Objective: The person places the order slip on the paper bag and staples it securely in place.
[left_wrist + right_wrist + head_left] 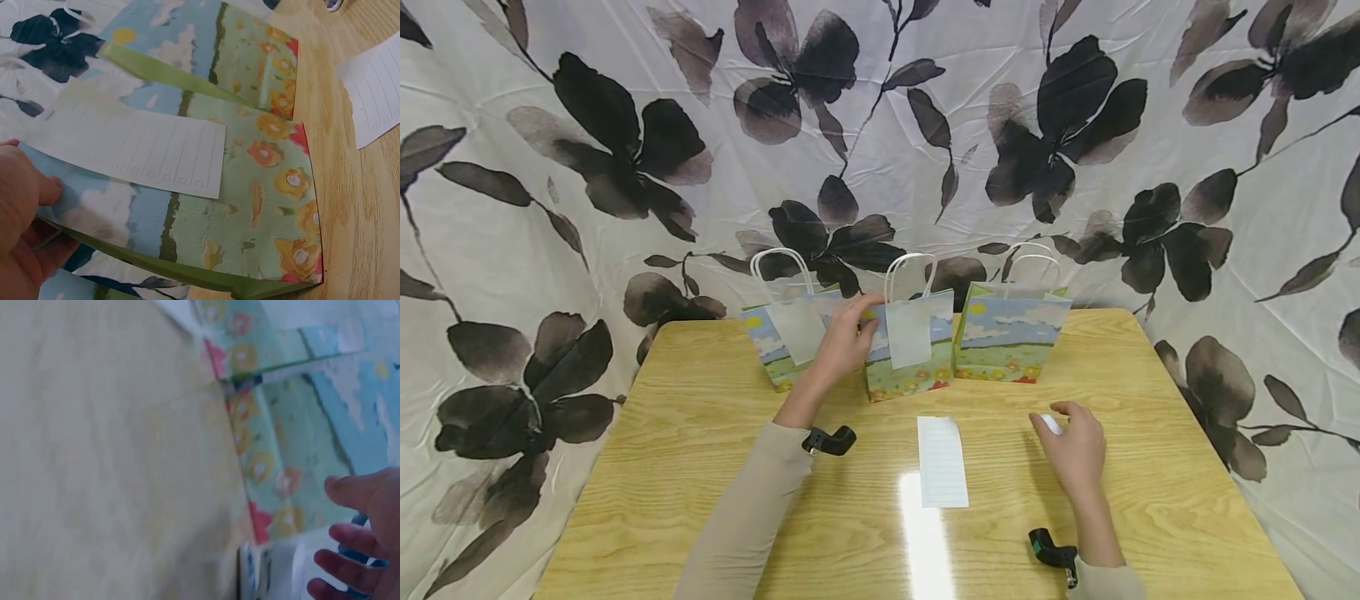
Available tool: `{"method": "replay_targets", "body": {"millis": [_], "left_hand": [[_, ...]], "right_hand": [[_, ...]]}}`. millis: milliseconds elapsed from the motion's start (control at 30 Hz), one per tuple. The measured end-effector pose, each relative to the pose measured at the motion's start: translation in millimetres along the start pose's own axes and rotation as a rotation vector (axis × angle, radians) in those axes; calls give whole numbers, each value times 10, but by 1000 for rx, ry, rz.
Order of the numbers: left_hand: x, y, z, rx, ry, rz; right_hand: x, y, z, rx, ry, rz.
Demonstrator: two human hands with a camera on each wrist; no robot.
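Note:
My left hand [844, 337] grips the upper left edge of the middle paper gift bag [880, 367]. In the left wrist view its thumb [49, 187] presses the bag's front and the other fingers reach round the side. A white lined slip [169, 150] with small boxes lies over that bag's front. My right hand [1075, 446] hovers before the right paper bag [1011, 337], fingers loosely spread. A small white object [1051, 423] shows between its thumb and fingers. The right wrist view shows a blurred white object [281, 569] by the fingertips, its kind unclear.
A left paper bag [767, 346] bears another white slip [797, 329]. All three bags stand near the back of the wooden table [647, 467]. A loose lined slip [943, 462] lies before them. Flowered cloth [880, 167] hangs behind.

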State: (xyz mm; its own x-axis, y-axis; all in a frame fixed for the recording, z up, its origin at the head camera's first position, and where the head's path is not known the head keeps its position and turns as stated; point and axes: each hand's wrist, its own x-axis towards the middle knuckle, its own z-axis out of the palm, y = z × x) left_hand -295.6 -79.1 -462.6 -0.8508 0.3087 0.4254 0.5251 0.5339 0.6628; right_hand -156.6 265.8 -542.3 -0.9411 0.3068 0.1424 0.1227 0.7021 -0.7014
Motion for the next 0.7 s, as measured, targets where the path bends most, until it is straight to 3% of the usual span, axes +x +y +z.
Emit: {"method": "replay_targets", "body": {"millis": [167, 367, 500, 700], "left_hand": [[-35, -22, -43, -37, -10, -12], [-75, -18, -91, -47, -21, -13], [-91, -8, -93, -62, -27, 11], [-124, -11, -80, -94, -11, 42]], "right_hand": [[94, -292, 127, 188, -140, -93], [264, -576, 415, 335, -339, -124], [375, -694, 639, 400, -387, -136], [489, -766, 896, 455, -366, -134]]}}
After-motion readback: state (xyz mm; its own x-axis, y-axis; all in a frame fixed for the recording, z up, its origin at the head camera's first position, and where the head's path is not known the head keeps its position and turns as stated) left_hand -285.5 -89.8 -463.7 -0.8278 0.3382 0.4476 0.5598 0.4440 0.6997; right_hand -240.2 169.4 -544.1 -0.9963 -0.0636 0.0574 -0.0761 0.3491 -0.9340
